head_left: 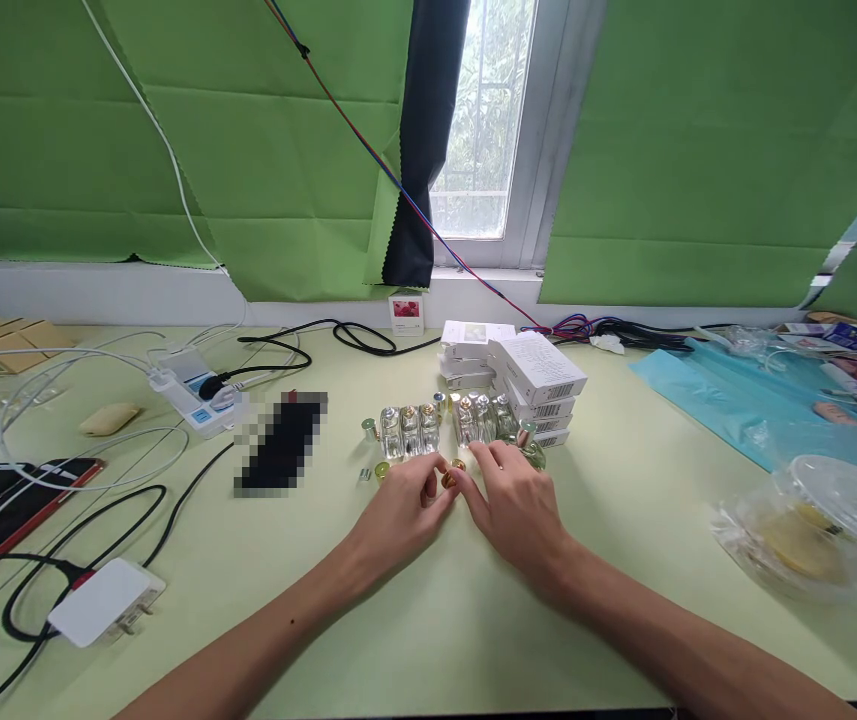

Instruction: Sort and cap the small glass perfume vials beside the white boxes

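My left hand (404, 508) and my right hand (519, 500) meet at the middle of the table. Between their fingertips is a small gold cap (452, 474), pinched by the left fingers and touched by the right thumb. Just beyond the hands stand clear glass bottles in two groups, a left group (410, 432) and a right group (483, 418). A green-topped cap (369, 429) is left of the bottles, and a round yellow-green cap (382, 470) lies by the left hand. Another green-topped piece (525, 433) stands beyond the right hand.
White boxes (540, 368) are stacked behind the bottles. To the left are a dark pixelated object (282, 445), a power strip (192, 390), cables and a white charger (107, 602). A blue plastic sheet (720, 400) and a clear plastic container (840, 520) lie at the right.
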Tool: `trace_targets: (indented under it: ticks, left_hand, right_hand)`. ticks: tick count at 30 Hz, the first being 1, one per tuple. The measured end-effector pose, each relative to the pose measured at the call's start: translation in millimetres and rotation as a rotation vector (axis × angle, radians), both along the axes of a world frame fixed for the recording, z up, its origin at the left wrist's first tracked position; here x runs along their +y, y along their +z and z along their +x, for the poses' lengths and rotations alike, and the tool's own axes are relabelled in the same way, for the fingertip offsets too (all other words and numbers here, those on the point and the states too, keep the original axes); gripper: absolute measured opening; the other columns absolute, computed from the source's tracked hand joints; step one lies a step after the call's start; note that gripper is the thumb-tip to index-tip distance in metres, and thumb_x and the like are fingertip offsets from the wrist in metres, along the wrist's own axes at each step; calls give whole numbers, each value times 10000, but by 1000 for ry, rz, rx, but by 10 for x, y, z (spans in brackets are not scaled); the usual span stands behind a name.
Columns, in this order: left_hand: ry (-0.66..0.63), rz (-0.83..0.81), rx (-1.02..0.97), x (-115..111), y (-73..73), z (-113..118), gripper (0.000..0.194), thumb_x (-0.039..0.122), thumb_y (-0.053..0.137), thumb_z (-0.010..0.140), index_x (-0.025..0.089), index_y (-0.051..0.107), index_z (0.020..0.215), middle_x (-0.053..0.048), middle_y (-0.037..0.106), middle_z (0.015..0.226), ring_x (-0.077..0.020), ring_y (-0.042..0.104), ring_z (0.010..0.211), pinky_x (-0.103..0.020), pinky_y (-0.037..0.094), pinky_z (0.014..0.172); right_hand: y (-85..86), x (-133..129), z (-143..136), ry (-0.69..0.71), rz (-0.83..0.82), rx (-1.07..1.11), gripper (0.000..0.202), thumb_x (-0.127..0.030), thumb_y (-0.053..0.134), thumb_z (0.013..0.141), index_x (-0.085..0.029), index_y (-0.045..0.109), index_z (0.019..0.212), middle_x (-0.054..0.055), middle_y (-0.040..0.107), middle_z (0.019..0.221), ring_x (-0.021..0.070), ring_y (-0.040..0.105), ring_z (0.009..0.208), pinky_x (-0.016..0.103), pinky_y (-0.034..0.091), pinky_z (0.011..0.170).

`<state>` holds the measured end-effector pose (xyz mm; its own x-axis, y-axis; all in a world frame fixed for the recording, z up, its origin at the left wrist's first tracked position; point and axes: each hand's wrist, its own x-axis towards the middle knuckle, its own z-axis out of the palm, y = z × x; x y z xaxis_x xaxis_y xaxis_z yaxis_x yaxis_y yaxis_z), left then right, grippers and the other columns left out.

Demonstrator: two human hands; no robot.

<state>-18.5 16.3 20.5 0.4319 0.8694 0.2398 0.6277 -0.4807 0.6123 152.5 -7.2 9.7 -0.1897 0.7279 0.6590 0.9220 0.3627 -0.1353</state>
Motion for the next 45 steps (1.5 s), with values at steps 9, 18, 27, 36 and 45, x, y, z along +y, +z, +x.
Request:
trace_targets:
  ticks: [9, 18, 27, 36, 45]
  left_hand:
    - [-23, -14, -10, -11, -20, -4, 209, 318, 489, 948, 189, 542, 793, 35, 479, 642, -131, 440, 589, -272, 338, 585]
    - [-42, 0, 3, -5, -1, -17, 127, 218, 501, 899, 183, 620, 872, 23, 529, 656, -138, 470, 600, -274, 359, 591]
    - [15, 107, -67, 6, 95, -49, 173, 182, 524, 886, 187, 653, 1000, -10, 628, 781, -123, 544, 595, -267, 446, 592]
    - [390, 298, -173, 294, 366, -384, 125, 274, 550, 890, 188, 640, 897, -21, 603, 876, -110, 561, 622, -244, 486, 568]
    - [371, 240, 190, 545, 121, -705, 177, 250, 563, 831, 212, 701, 937, -118, 611, 1114, -307, 492, 989, -442, 469, 888]
  right_hand:
    - [-20, 0, 8, 119, -162, 44, 201, -329, 479, 1036, -174, 606, 1020, 57, 644, 858, 162, 610, 711, 244, 350, 515]
    - [-53, 19, 7, 208, -208, 32, 171, -240, 470, 1029, -174, 613, 964, 42, 616, 846, 149, 583, 686, 244, 408, 567]
    - [-83, 53, 19, 179, -206, 32, 163, -165, 532, 979, -190, 590, 1129, 34, 632, 902, 145, 616, 673, 225, 419, 527]
    - [-89, 95, 26, 192, -269, 41, 258, -108, 556, 952, -169, 582, 1201, 66, 674, 999, 154, 669, 695, 224, 467, 546]
    - [-108, 130, 47, 250, -308, 134, 272, -71, 480, 967, -177, 579, 1198, 80, 698, 1049, 179, 707, 831, 241, 523, 664]
